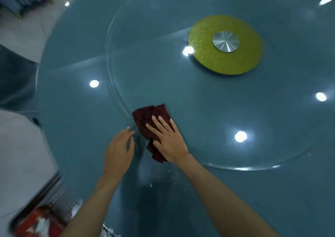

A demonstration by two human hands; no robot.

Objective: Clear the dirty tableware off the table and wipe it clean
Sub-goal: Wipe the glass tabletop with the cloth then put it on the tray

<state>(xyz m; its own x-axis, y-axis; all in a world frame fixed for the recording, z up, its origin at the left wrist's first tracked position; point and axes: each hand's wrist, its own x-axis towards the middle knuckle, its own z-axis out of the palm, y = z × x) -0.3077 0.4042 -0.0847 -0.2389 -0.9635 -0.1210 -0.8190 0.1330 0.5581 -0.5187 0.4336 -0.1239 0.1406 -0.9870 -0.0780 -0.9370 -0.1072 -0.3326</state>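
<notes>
Nearest the person, pale crumbs (163, 179) dot the round blue surface (76, 100). Just beyond them the right hand (167, 140) lies flat with straight fingers, pressing a dark red cloth (146, 117). The cloth's long axis runs away from the person, over the glass turntable's rim (116, 91). The left hand (120, 146), empty and loosely spread, touches the surface just beside it. Farther off sits a yellow-green disc (204, 60), with pale floor (27, 33) beyond.

One wide-angle camera, worn on the head, looks forward and steeply down from the near edge of a round blue table (72, 109), close enough that the left hand (119, 146) and right hand (168, 140) fill the lower centre; the glass turntable (199, 109) stretches ahead, floor (20, 146) curving along the left edge
</notes>
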